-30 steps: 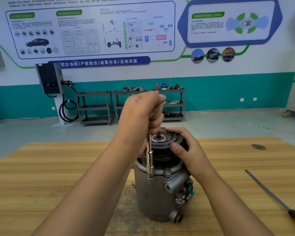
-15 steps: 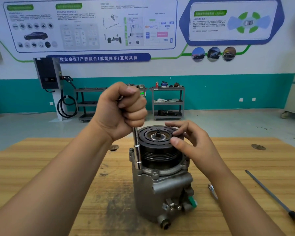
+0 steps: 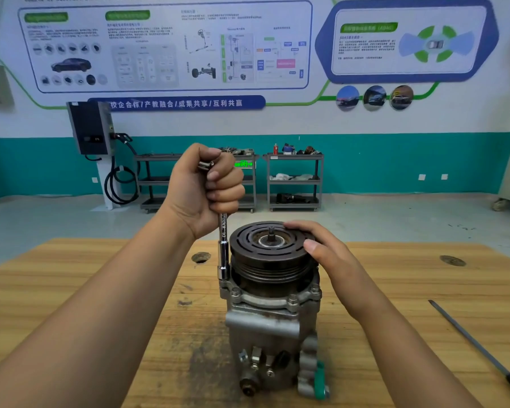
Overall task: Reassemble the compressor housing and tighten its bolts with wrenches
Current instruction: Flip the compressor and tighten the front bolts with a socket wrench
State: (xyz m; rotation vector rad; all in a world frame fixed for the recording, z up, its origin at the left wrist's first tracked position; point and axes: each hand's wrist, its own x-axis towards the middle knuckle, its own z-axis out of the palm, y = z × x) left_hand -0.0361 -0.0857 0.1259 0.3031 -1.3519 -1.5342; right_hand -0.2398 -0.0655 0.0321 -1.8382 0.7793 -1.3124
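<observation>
Bright, even light is seen; soft shadows are cast on the pale wooden tabletop (image 3: 42, 290). The white-and-blue wall poster (image 3: 159, 45) is blurred, and lines are bowed towards the edges.

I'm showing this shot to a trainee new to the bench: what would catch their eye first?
First, the compressor standing upright in the middle of the wooden table, dark pulley on top. The left hand grips a socket wrench set upright on the flange left of the pulley; the right hand rests on the pulley's right rim.
</observation>
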